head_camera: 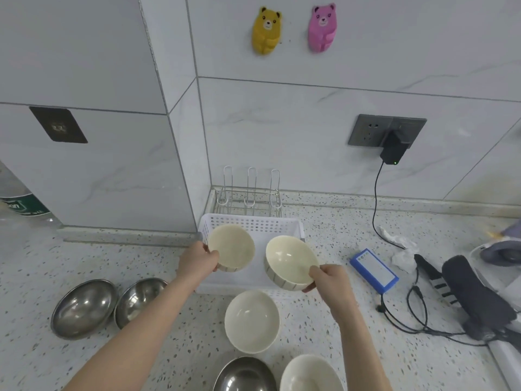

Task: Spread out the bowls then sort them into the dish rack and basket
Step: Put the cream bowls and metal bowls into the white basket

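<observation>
Sorting step in hand: spreading judged done, with bowls laid apart on the bench [324, 230].

White perforated basket [253, 223] at the far middle of the bench, against the wall corner. Wire dish rack [249, 193] just behind it, three upright loops, nothing seen in it.

Two steel bowls [84, 307] side by side at near left, rims touching or nearly so; a third steel bowl [244, 375] at the near edge, partly cut off.

Four cream ceramic bowls: one [251, 320] upright on the bench near the basket, one [310, 373] at the near edge, two held over the basket.

Left hand [198, 262] pinching the rim of the left held bowl [231, 246], fingers curled. Right hand [328, 279] gripping the rim of the right held bowl [290, 261], striped outside, tilted.

Next move, as judged: lower both level into the basket, clear of its walls.
</observation>
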The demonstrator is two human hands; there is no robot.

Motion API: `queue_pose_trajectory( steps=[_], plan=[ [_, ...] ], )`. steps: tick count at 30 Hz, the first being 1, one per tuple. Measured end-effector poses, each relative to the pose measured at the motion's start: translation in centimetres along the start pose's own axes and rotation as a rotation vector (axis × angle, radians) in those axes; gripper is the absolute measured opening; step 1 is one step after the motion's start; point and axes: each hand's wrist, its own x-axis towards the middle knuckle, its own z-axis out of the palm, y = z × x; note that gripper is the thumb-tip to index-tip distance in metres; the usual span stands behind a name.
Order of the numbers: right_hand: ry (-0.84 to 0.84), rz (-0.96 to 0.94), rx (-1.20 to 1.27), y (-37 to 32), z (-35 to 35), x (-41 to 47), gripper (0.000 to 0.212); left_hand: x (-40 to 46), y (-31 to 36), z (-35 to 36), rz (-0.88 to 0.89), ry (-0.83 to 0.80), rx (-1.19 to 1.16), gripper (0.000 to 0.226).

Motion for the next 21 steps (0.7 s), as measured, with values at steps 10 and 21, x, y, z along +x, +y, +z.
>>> queue_pose_trajectory(
  steps=[10, 21],
  plan=[
    [0.102, -0.09, -0.137, -0.2, 5.7, 4.7, 0.032, 2.8, 0.5, 1.4, 0.071, -0.047, 0.223, 0.013],
    [0.167, -0.124, -0.191, 0.6, 9.3, 6.7, 0.036, 4.3, -0.2, 2.5, 0.054, 0.024, 0.207, 0.016]
  ],
)
